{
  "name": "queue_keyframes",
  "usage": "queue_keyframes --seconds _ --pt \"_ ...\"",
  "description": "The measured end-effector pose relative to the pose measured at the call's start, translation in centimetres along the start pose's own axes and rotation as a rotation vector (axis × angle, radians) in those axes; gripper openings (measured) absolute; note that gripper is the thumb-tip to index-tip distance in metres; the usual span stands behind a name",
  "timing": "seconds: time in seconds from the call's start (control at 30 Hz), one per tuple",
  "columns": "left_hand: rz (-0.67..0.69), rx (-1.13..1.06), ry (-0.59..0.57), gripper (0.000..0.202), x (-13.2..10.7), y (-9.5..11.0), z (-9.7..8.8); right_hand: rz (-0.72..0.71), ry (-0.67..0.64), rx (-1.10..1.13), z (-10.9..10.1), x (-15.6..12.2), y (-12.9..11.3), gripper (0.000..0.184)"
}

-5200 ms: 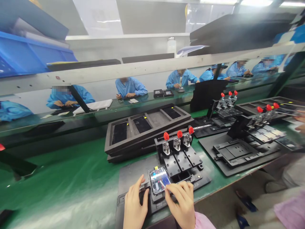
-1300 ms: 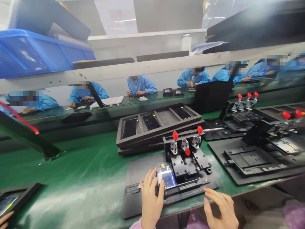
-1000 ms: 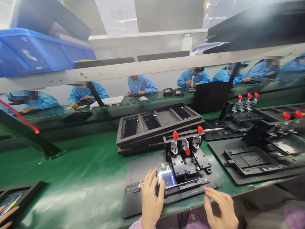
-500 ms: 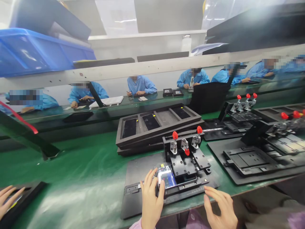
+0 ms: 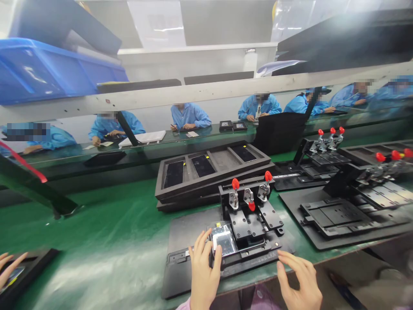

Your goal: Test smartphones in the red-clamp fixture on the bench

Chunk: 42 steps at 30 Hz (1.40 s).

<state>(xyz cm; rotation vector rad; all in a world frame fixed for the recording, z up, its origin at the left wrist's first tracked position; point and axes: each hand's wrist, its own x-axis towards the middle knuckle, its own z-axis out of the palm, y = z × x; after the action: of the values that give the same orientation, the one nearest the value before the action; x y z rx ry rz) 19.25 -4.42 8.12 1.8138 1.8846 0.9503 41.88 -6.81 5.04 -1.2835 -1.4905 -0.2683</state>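
Note:
A black clamping fixture with red-knobbed toggle clamps sits on a dark base plate at the near edge of the green belt. A shiny phone-like panel lies in the fixture's front nest. My left hand rests with fingers spread on the fixture, fingertips touching the panel's left edge. My right hand hovers open by the fixture's right front corner and holds nothing. The middle clamp's lever is down; the outer two stand up.
Stacked black trays with dark panels lie behind the fixture. More clamp fixtures stand to the right. Another person's fingers touch a tray at far left. People in blue coats sit across the green belt. A blue bin sits overhead.
Five seconds ago my right hand was on the panel; it has since drawn back to the fixture's right corner, and the middle clamp lever has gone down. The hand at far left has pulled back slightly.

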Motion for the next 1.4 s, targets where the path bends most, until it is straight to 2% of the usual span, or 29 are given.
queue_keyframes --seconds 0.43,0.8,0.93,1.03,1.1,1.23,1.4 --pt "-0.002 -0.009 -0.018 0.025 0.0 0.0 0.0 0.01 -0.004 0.0 -0.2 -0.1 0.5 0.015" --pt "-0.003 -0.044 -0.027 0.027 -0.1 -0.1 0.1 0.039 0.007 -0.023 -0.1 1.4 1.3 0.012" --pt "-0.001 -0.034 -0.018 0.026 -0.2 0.0 0.1 0.023 0.024 -0.052 0.0 2.7 1.6 0.012" --pt "-0.003 -0.023 -0.018 0.025 -0.1 0.2 0.1 -0.026 0.017 -0.05 0.5 5.0 1.5 0.017" --pt "0.001 -0.017 -0.02 0.025 -0.1 0.2 0.1 -0.085 -0.037 -0.02 1.2 7.1 1.2 0.021" --pt "0.014 -0.01 -0.016 0.023 -0.1 0.2 0.0 -0.125 -0.242 0.001 3.2 10.6 0.3 0.034" --pt "0.026 -0.01 -0.011 0.021 0.0 -0.1 0.1 -0.105 -0.387 -0.032 5.5 12.1 -0.5 0.044"
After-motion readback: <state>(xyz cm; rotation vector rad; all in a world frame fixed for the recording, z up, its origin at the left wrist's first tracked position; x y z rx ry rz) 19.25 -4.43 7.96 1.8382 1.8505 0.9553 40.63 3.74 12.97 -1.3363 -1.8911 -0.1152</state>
